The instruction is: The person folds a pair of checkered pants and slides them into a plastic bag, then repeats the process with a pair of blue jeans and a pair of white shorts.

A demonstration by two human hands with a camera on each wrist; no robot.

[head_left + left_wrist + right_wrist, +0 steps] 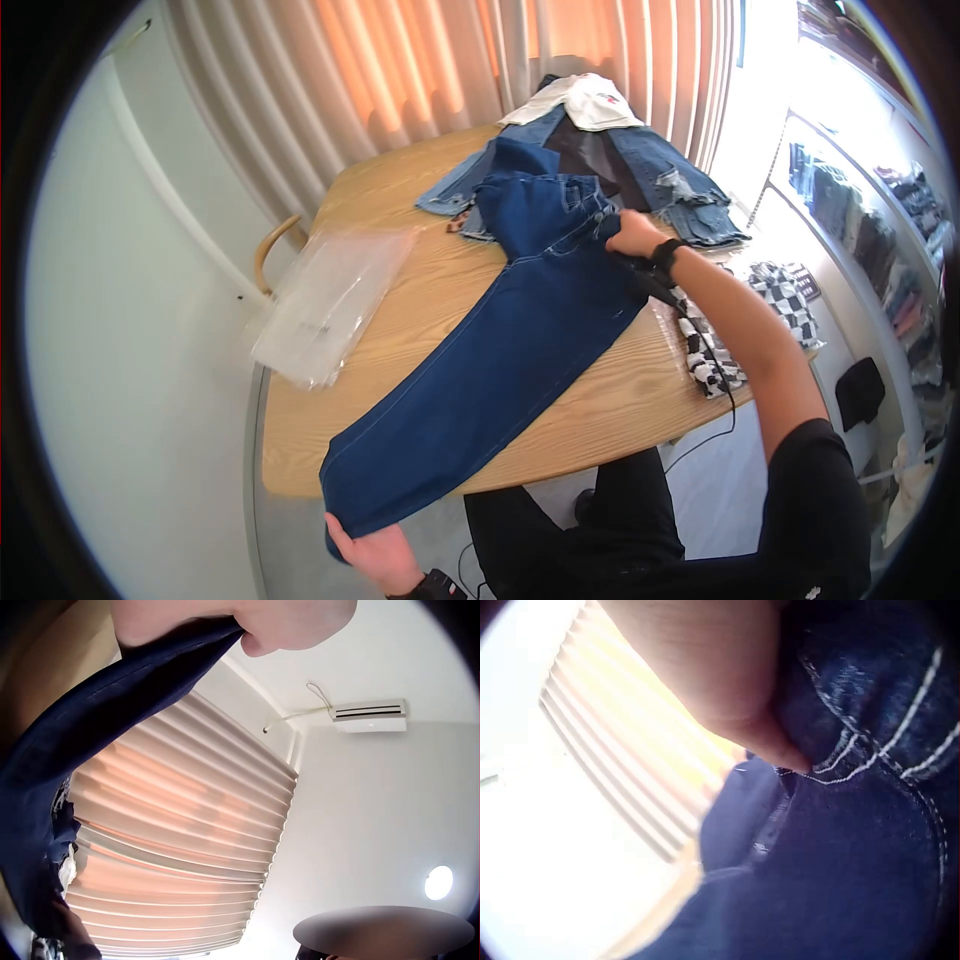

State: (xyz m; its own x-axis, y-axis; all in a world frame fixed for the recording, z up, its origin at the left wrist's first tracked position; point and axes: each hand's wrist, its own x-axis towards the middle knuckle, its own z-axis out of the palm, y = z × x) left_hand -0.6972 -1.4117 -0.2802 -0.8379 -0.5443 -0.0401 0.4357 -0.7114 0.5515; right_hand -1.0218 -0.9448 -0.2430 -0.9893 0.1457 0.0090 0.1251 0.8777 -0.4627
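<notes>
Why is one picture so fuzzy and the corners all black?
Right wrist view: the camera sits too close to the jeans, so they blur. Head view: a fisheye lens bends the table and blackens the corners; the window glares white. Left wrist view: fairly sharp.

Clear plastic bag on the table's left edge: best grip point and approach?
Pinch the plastic bag at its near end, which overhangs the table edge, coming from the person's left. It lies flat and slick, so a top grab would probably slip; the overhang likely lets fingers get underneath.
</notes>
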